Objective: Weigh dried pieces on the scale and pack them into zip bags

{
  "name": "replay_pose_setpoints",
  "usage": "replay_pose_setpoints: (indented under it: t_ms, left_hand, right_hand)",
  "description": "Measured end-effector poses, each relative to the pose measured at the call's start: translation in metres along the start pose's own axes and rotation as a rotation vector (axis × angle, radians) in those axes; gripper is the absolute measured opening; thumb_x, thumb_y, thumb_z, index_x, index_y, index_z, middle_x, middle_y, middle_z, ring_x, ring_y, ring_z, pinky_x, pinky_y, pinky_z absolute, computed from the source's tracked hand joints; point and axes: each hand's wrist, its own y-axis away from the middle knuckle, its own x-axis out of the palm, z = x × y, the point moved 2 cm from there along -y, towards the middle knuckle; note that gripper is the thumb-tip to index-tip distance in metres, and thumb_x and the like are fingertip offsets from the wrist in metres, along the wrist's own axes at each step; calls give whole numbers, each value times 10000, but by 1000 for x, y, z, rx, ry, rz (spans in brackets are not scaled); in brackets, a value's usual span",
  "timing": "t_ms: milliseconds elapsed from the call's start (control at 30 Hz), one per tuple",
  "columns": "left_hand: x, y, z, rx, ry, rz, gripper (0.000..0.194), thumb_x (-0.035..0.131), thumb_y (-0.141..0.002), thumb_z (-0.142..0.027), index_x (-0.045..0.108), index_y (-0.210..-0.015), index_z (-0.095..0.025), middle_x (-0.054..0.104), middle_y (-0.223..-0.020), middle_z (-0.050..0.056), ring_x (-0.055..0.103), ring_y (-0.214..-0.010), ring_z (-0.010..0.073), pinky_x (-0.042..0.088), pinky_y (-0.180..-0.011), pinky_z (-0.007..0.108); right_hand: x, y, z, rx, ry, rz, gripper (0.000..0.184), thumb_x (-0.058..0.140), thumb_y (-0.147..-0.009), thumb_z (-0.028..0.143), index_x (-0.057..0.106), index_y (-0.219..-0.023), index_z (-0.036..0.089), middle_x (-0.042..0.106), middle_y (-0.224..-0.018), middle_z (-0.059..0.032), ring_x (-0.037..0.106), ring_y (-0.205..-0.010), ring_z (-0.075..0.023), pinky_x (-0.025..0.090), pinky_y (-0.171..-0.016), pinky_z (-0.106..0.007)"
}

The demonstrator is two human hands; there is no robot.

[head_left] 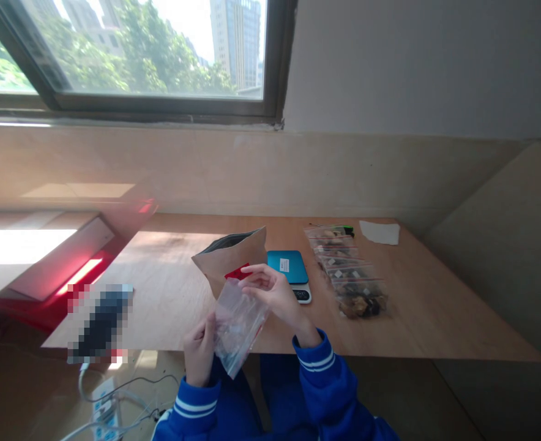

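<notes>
My left hand (199,349) grips the lower left side of a small clear plastic bag (239,327), which hangs tilted and looks empty or nearly so. My right hand (273,294) pinches the bag's upper edge. Just behind the hands stands a kraft paper pouch (227,257) with an open mouth and dark lining, and a red piece (237,272) shows at its front. To the right sits a blue digital scale (287,269). Beyond it, a row of small zip bags (346,272) holding brown pieces lies on the wooden table (160,294).
A white paper sheet (379,233) lies at the table's far right. A pixelated, blurred dark object (100,321) sits at the left. Below the near edge, a power strip (105,410) and white cables lie on the floor. A wall and a window stand behind the table.
</notes>
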Motion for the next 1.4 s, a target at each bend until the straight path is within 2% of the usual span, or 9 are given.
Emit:
replay_pose_setpoints:
  t_ms: [167,367,567,733,833,933,1067,1133,1400]
  left_hand:
    - [-30,-6,3,-25,-80,-155,605,566,-698,-719,713,-649,-135,591,-480,25,497,-471,138,387,-430,240]
    - [-67,-9,8,-30,89,-504,585,463,-817,-666,689,-898,-133,609,-517,-6,370,-327,78,297,-315,211]
    - [-74,-45,30,-74,161,-378,437,464,-840,-580,552,-994,-181,682,-740,26,432,-327,88,307,-316,221]
    - [-69,-84,25,-167,-493,-225,410,448,-861,-465,514,-1135,-168,703,-891,97,536,-416,149,501,-522,354]
    - [-64,-87,5,-43,-775,-363,588,460,-857,-503,467,-1314,-131,628,-1153,219,661,-823,324,489,-778,517]
    - [-61,-84,-5,151,-922,-470,667,403,-877,-552,396,-1422,-167,408,-1421,252,490,-1189,449,395,-901,618]
    - [-49,-95,19,357,-1015,21,441,336,-932,-359,589,-1273,-241,436,-1463,135,381,-1346,339,351,-1028,527]
    - [-40,-102,39,303,-1047,222,451,338,-934,-333,548,-1330,-281,427,-1490,87,327,-1397,299,299,-1087,495]
    - [-12,-123,52,151,-1105,203,571,354,-930,-421,394,-1444,-175,281,-1546,202,284,-1409,374,173,-1105,595]
  right_hand:
    - [-27,8,-8,-14,130,-11,390,758,-736,356,657,-1088,223,705,-1085,-62,676,-942,-186,543,-864,-344]
    - [-144,45,-13,-175,827,-514,280,479,-877,332,673,-1028,198,678,-1083,-114,612,-1031,-249,488,-906,-432]
    - [-230,92,-32,-96,1190,-735,310,417,-835,281,670,-980,177,690,-1004,-134,614,-971,-278,480,-888,-465]
    - [-252,108,-56,-79,1413,-782,393,387,-817,204,634,-1120,158,658,-1141,-148,557,-1122,-287,412,-995,-488]
    - [-259,118,-67,42,1488,-791,440,370,-829,198,610,-1196,158,633,-1215,-146,516,-1187,-303,399,-1006,-499]
    - [-264,125,-71,149,1505,-807,470,334,-864,229,575,-1264,172,613,-1270,-132,470,-1243,-332,387,-999,-527]
    - [-268,125,-67,197,1509,-809,478,298,-919,328,552,-1302,197,588,-1306,-138,425,-1275,-357,363,-992,-572]
    - [-270,124,-64,222,1536,-784,470,289,-929,315,549,-1308,221,588,-1298,-133,433,-1253,-353,355,-976,-592]
    - [-285,113,-37,286,1733,-667,318,460,-872,263,694,-1081,215,611,-1063,-155,523,-977,-315,405,-828,-506]
